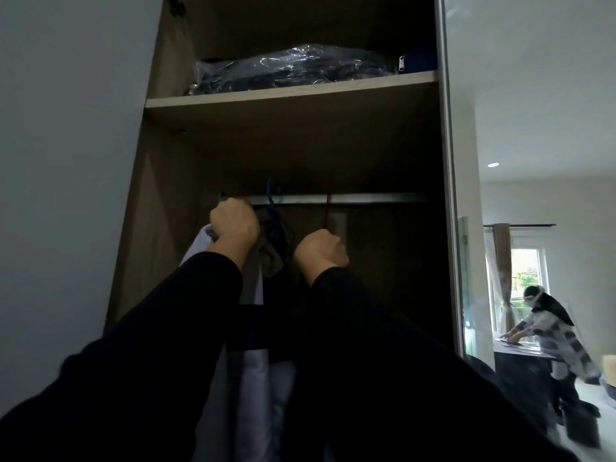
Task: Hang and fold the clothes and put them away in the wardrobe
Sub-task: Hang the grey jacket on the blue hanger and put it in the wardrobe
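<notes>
Both hands reach up into the open wardrobe (160,161), arms in black sleeves (186,328). The left hand (235,225) is closed into a fist just under the metal rail (350,198), at the top of a pale shirt (253,361) that hangs down between the arms. What the fist grips is hidden. The right hand (320,250) is also closed in a fist, lower, below a dark red hanger hook (328,211); its hold cannot be told. A blue hanger (270,198) hooks over the rail between the 2 hands, with dark clothes (276,248) beneath. On the shelf (290,91) above lies a plastic-wrapped bundle (290,70).
</notes>
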Motion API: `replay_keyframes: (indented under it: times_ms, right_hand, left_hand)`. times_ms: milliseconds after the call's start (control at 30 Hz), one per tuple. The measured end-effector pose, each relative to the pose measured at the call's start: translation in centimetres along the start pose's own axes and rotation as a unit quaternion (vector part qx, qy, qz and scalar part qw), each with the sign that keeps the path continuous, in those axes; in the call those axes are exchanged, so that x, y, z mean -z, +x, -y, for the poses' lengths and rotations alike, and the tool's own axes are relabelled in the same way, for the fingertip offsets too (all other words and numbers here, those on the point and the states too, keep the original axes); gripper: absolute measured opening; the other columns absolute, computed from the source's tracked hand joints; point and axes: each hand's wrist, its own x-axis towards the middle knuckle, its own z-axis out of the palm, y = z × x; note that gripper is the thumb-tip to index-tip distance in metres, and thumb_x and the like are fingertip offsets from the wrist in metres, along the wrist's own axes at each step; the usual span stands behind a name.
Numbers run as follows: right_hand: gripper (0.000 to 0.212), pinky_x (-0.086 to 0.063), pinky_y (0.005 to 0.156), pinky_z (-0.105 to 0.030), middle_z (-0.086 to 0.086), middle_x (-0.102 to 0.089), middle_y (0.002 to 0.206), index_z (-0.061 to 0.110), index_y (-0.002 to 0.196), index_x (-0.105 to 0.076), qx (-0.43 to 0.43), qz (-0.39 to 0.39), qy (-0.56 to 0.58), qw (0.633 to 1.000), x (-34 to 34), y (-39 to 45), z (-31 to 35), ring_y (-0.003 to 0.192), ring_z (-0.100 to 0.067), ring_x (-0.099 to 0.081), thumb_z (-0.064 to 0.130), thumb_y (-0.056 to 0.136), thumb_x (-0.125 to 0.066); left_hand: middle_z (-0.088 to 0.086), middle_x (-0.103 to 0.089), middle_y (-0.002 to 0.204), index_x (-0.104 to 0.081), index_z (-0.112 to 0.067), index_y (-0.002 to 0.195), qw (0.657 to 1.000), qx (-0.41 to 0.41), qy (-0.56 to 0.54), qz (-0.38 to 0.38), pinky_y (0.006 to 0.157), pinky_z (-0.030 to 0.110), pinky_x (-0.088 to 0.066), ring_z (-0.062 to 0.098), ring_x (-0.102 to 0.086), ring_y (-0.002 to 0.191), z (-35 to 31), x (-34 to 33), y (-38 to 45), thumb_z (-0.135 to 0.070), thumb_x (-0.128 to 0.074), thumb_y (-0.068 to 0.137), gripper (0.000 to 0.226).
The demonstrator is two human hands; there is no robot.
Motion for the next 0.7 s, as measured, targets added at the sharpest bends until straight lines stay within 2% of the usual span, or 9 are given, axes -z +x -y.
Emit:
replay_keyframes:
  times_ms: [167, 367, 533, 700]
  right_hand:
    - [0.033, -0.045, 0.092, -0.035, -0.012, -0.057, 0.129, 0.006, 0.124, -0.059, -0.011, 0.005, 0.012, 1.0, -1.1, 0.5, -0.6, 0.118, -0.028, -0.055, 0.017, 0.1, -0.04]
    - [0.032, -0.046, 0.091, -0.035, -0.013, -0.058, 0.128, 0.005, 0.122, -0.06, -0.016, 0.004, 0.011, 1.0, -2.2, 1.2, -1.2, 0.118, -0.029, -0.055, 0.017, 0.099, -0.042]
    - [0.029, -0.047, 0.088, -0.035, -0.014, -0.06, 0.124, 0.004, 0.119, -0.061, -0.015, -0.037, 0.005, 0.999, -3.4, 1.5, -1.4, 0.114, -0.029, -0.057, 0.015, 0.099, -0.043]
    - [0.028, -0.048, 0.086, -0.036, -0.015, -0.062, 0.122, 0.004, 0.117, -0.062, -0.01, -0.068, 0.0, 0.998, -4.9, 0.9, -1.4, 0.113, -0.03, -0.059, 0.014, 0.098, -0.044]
  left_hand:
    - [0.015, -0.065, 0.109, -0.064, -0.003, 0.103, 1.0, -0.005, -0.016, 0.019, 0.08, 0.033, -0.05, 0.028, -0.063, 0.103, -0.3, -1.3, 0.0, -0.009, -0.042, 0.096, 0.024]
    - [0.015, -0.065, 0.112, -0.064, -0.005, 0.108, 0.999, -0.038, -0.005, 0.022, 0.079, 0.032, -0.049, 0.028, -0.063, 0.105, 0.0, -3.2, 0.0, -0.007, -0.042, 0.095, 0.026]
    - [0.019, -0.062, 0.115, -0.061, -0.003, 0.111, 0.997, -0.062, -0.045, 0.018, 0.084, 0.038, -0.047, 0.034, -0.059, 0.109, 1.6, -4.1, -0.1, -0.007, -0.039, 0.095, 0.028]
    - [0.021, -0.058, 0.119, -0.059, -0.002, 0.115, 0.991, -0.074, -0.096, 0.057, 0.085, 0.04, -0.046, 0.037, -0.056, 0.11, 3.0, -4.2, 0.1, -0.01, -0.041, 0.096, 0.028]
